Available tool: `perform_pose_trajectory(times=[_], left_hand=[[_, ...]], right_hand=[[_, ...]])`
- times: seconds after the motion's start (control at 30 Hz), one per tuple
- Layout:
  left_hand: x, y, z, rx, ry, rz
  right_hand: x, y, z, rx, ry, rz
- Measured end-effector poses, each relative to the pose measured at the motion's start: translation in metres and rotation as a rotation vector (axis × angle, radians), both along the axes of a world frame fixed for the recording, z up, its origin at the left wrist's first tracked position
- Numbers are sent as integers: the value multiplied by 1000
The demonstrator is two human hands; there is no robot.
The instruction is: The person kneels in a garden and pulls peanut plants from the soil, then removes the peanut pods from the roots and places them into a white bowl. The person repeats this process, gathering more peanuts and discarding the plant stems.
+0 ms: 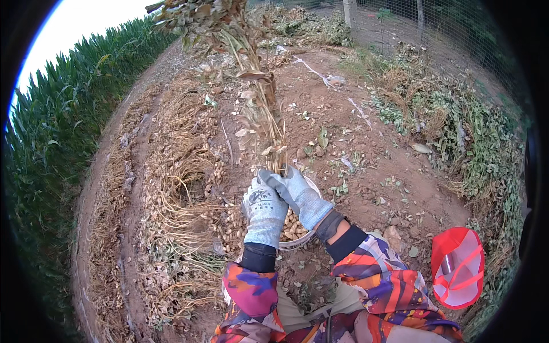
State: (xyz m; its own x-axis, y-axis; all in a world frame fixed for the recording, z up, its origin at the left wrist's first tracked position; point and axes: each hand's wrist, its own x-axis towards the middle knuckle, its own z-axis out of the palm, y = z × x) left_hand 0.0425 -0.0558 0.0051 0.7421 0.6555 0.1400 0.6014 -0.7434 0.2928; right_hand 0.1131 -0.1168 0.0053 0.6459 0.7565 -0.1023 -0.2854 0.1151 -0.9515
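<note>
Both my hands wear pale grey work gloves and meet over a white bucket partly filled with peanuts in their shells. My left hand is closed around the lower end of a dried peanut plant bundle. Against it, my right hand also grips the base of that bundle. The stems and withered leaves point away from me, up to the top of the view. My fingers hide the root end, so whether pods hang there cannot be seen.
Rows of pulled peanut plants lie on the soil at the left, beside standing corn. Heaped vines line the right side, below a wire fence. A red bag stands at my right.
</note>
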Motion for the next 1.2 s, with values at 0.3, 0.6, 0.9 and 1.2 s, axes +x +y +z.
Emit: perform_pose_trajectory(times=[0.3,0.6,0.9,1.2], left_hand=[[-79,28,66,-599,-1199,-110],[-85,9,16,-679,-915,-146],[-117,23,10,-736,-1141,4],[-189,40,-44,-838,-1143,149]], right_hand=[[47,-35,-43,212,-412,-295],[45,-54,-29,124,-517,-381],[79,-21,-60,154,69,-663],[152,-231,-102,-101,48,-1250]])
